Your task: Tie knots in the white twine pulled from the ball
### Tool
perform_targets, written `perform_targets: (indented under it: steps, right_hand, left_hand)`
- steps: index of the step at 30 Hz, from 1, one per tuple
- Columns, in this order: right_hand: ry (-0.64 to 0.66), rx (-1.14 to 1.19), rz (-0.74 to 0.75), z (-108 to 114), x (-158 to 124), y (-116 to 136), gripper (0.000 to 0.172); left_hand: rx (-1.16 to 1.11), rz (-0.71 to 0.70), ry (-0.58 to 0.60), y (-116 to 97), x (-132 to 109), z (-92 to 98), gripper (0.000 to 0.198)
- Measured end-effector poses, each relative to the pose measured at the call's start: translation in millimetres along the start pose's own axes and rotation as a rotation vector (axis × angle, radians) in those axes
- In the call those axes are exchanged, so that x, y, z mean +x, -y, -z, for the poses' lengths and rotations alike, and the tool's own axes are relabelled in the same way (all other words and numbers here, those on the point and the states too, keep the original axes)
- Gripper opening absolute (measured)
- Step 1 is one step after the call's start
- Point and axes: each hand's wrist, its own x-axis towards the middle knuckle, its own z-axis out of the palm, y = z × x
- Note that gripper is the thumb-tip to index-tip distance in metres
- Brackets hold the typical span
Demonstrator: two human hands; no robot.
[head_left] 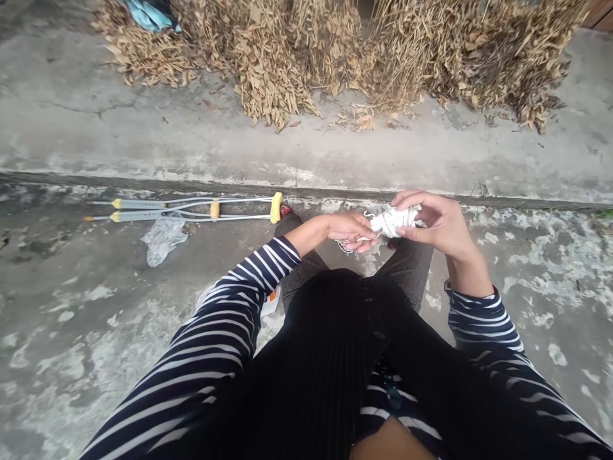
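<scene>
A white bundle (393, 221), wound with thin cord or string, is held in front of my knees. My right hand (433, 220) grips its right end between thumb and fingers. At the bundle's left end is my left hand (352, 231), with its fingers pressed together around a thin white strand. Some loose white strand hangs just below my left fingers. What exactly the bundle is made of is too small to tell.
A crutch (191, 209) with yellow pads lies on the concrete at the left, beside a crumpled clear plastic bag (164, 239). Dry leafy stalks (278, 64) cover the raised ledge ahead. A blue cloth or bag (152, 15) lies at the upper left.
</scene>
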Motion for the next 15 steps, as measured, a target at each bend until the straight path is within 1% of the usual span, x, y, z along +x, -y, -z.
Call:
perform_targets:
  steps: [2, 5, 8, 11, 13, 15]
  right_hand:
    - [0.007, -0.051, -0.027, -3, -1, -1, 0.037]
    - [0.072, -0.044, -0.122, -5, -2, -3, 0.036]
    - [0.094, 0.034, -0.185, -5, -6, -4, 0.039]
    - [0.093, 0.079, -0.216, -5, -10, -7, 0.042]
    - [0.057, 0.107, -0.219, -7, -12, -12, 0.042]
    - [-0.059, 0.141, -0.205, -10, -12, -17, 0.041]
  left_hand:
    - [0.031, 0.022, 0.055, -6, 5, -8.7, 0.044]
    - [0.063, 0.017, 0.098, -11, 11, -21.6, 0.042]
    - [0.049, -0.035, 0.066, -8, 13, -30.2, 0.04]
    - [0.02, -0.063, 0.014, 0, 13, -32.1, 0.038]
    - [0.001, -0.069, 0.005, 5, 14, -30.5, 0.039]
    - [-0.032, -0.095, -0.036, 10, 17, -28.1, 0.042]
